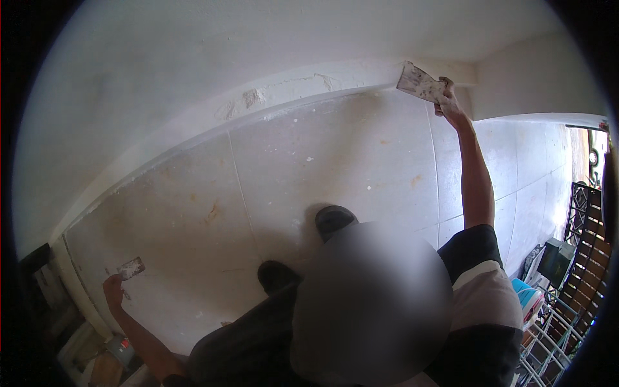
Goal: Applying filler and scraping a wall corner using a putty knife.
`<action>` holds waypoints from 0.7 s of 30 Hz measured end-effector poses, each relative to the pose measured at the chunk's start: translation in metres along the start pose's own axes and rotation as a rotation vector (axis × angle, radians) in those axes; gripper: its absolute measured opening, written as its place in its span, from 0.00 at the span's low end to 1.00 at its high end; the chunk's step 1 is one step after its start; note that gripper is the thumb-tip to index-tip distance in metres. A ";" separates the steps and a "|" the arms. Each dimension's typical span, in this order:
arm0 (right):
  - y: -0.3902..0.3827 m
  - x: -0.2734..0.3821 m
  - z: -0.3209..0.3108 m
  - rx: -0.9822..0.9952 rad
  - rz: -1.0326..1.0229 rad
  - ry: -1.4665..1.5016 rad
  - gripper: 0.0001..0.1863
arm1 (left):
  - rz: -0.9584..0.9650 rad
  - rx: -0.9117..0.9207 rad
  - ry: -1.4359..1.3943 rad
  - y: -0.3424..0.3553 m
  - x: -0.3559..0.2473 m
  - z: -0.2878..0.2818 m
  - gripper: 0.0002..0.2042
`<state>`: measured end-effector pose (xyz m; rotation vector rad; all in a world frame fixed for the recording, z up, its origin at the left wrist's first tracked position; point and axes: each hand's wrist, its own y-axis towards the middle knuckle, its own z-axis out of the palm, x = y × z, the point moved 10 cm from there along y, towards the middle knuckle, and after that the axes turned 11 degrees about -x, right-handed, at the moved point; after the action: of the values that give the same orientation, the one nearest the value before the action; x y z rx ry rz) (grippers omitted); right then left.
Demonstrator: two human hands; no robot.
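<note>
My right hand (449,102) is closed round the handle of a wide putty knife (418,82), whose blade is smeared with white and brown residue. The blade's far edge meets or comes very near the low white skirting ledge (367,69) along the wall, close to the corner. Out to the left, my left hand (113,290) grips a smaller scraper (131,267) with white filler on its blade, held over the floor. A rough patch of plaster (253,97) shows on the ledge between the two hands. My fingers partly hide both handles.
Pale floor tiles (335,155) with white specks and brownish stains run along the wall. Two dark shoes (335,221) stand on them. At the right are a wire rack (548,342), a dark box (556,261) and a slatted wooden piece (590,258). A grey container (120,348) sits lower left.
</note>
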<state>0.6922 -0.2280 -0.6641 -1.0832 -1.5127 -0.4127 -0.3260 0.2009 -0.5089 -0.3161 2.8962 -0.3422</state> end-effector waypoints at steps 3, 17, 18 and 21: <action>0.001 0.004 0.020 0.056 -0.039 0.000 0.23 | 0.038 -0.007 0.009 0.002 0.008 -0.003 0.13; -0.023 0.024 0.126 0.166 -0.092 -0.092 0.26 | 0.020 -0.029 -0.024 -0.005 0.001 -0.007 0.11; -0.025 0.025 0.132 0.169 -0.093 -0.090 0.26 | 0.006 -0.031 -0.037 -0.006 0.003 -0.007 0.10; -0.029 0.030 0.153 0.175 -0.114 -0.110 0.27 | 0.032 -0.032 -0.035 -0.008 0.002 -0.010 0.10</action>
<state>0.5822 -0.1145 -0.6686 -0.8978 -1.6804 -0.2965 -0.3290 0.1950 -0.4983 -0.2781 2.8711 -0.2821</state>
